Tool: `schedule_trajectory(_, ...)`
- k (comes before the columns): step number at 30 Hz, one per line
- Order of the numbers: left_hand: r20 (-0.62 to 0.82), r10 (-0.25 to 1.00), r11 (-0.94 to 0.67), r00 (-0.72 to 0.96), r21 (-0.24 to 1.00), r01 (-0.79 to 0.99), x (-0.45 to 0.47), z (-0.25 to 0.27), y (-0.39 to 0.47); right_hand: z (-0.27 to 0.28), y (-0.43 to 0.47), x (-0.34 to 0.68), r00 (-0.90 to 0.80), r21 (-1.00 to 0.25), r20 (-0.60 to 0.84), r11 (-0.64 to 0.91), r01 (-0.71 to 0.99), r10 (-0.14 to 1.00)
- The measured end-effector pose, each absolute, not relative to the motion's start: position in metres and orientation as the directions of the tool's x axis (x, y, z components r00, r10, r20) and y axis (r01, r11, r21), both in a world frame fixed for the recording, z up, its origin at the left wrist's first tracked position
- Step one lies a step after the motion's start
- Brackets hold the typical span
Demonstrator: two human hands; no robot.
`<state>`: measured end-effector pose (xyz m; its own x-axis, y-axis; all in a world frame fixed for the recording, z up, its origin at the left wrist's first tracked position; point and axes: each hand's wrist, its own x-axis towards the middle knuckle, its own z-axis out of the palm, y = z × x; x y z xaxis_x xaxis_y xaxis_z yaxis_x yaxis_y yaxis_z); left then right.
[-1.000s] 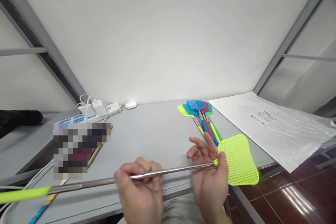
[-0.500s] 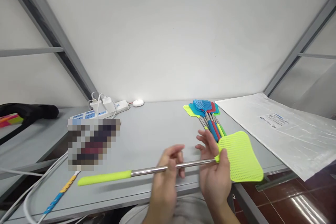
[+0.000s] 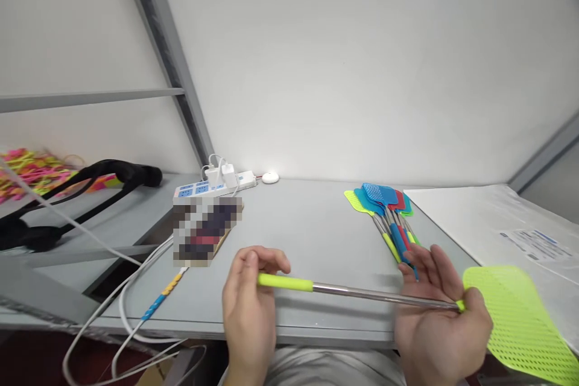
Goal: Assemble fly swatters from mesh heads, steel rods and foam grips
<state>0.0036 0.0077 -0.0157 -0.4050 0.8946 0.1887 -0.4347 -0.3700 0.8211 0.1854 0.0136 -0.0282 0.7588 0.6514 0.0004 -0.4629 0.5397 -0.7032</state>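
Lime green from handle (image 3: pixel 286 282) to head (image 3: pixel 525 322), a swatter (image 3: pixel 384 297) spans both hands over the front of the table (image 3: pixel 307 223). Palm up, the right hand (image 3: pixel 436 338) pinches its neck under the thumb, other fingers spread. The left hand (image 3: pixel 248 307) curls at the handle's end (whether it truly grips, I can't tell from here). Behind, more swatters (image 3: pixel 382 198) lie bunched near a white packet (image 3: pixel 479 208); a power strip (image 3: pixel 212 186) sits well to their left.
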Motion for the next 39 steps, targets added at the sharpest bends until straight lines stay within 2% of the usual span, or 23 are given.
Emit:
schedule_trajectory(4, 0.200, 0.956, -0.274, -0.213, 0.866, -0.418, 0.037, -0.014, -0.011, -0.033, 0.007, 0.160, 0.677, -0.735, -0.006, 0.455, -0.502, 0.736)
schedule_trajectory(7, 0.220, 0.958, -0.278, -0.186, 0.870, -0.406, 0.049, -0.005, -0.023, -0.039, 0.006, 0.147, 0.598, -0.758, -0.026, 0.375, -0.534, 0.801)
schedule_trajectory(10, 0.369, 0.908, -0.409, -0.197, 0.883, -0.230, 0.042, -0.001, -0.026, -0.043, 0.008, 0.147, 0.478, -0.783, -0.039, 0.271, -0.561, 0.877)
schedule_trajectory(12, 0.452, 0.890, -0.455, -0.061, 0.890, -0.041, 0.032, -0.005, -0.023, -0.044, 0.007, 0.149, 0.407, -0.798, 0.010, 0.253, -0.547, 0.913)
schedule_trajectory(15, 0.343, 0.895, -0.413, 0.285, 0.880, 0.236, 0.024, -0.016, -0.015, -0.045, 0.004, 0.154, 0.367, -0.817, 0.145, 0.320, -0.480, 0.919)
schedule_trajectory(17, 0.225, 0.887, -0.371, 0.403, 0.867, 0.334, 0.027, -0.023, -0.011, -0.046, 0.003, 0.156, 0.359, -0.856, 0.224, 0.359, -0.372, 0.906)
schedule_trajectory(20, 0.121, 0.890, -0.270, 0.440, 0.917, 0.292, 0.038, -0.026, -0.011, -0.049, 0.003, 0.159, 0.254, -0.916, 0.270, 0.329, -0.231, 0.929)
schedule_trajectory(23, 0.040, 0.881, -0.126, 0.472, 0.980, 0.151, 0.049, -0.024, -0.015, -0.048, 0.000, 0.158, 0.040, -0.942, 0.195, 0.199, -0.272, 0.980)
schedule_trajectory(25, -0.001, 0.880, -0.052, 0.474, 0.994, 0.100, 0.053, -0.025, -0.016, -0.043, -0.005, 0.156, -0.004, -0.956, 0.128, 0.122, -0.268, 0.992)
schedule_trajectory(28, 0.009, 0.887, -0.086, 0.462, 0.986, 0.145, 0.054, -0.026, -0.013, -0.031, -0.011, 0.160, 0.078, -0.992, 0.065, 0.073, -0.106, 0.995)
schedule_trajectory(30, 0.094, 0.884, -0.234, 0.459, 0.937, 0.260, 0.054, -0.026, -0.009, -0.024, -0.008, 0.169, 0.105, -0.995, 0.081, 0.073, 0.071, 0.991)
schedule_trajectory(32, 0.208, 0.854, -0.409, 0.477, 0.835, 0.368, 0.055, -0.024, -0.006, -0.018, 0.001, 0.187, 0.174, -0.962, 0.166, 0.120, 0.243, 0.971)
schedule_trajectory(34, 0.287, 0.803, -0.532, 0.522, 0.740, 0.412, 0.057, -0.021, -0.003, -0.012, 0.017, 0.211, 0.302, -0.911, 0.251, 0.119, 0.395, 0.920)
schedule_trajectory(35, 0.310, 0.782, -0.570, 0.541, 0.707, 0.419, 0.059, -0.019, -0.001, -0.008, 0.027, 0.226, 0.369, -0.883, 0.260, 0.065, 0.465, 0.892)
schedule_trajectory(37, 0.328, 0.767, -0.606, 0.551, 0.652, 0.456, 0.062, -0.017, 0.003, -0.001, 0.047, 0.254, 0.388, -0.796, 0.198, -0.084, 0.600, 0.900)
schedule_trajectory(39, 0.323, 0.778, -0.612, 0.539, 0.583, 0.534, 0.065, -0.015, 0.011, 0.004, 0.067, 0.278, 0.358, -0.632, 0.137, -0.196, 0.750, 0.924)
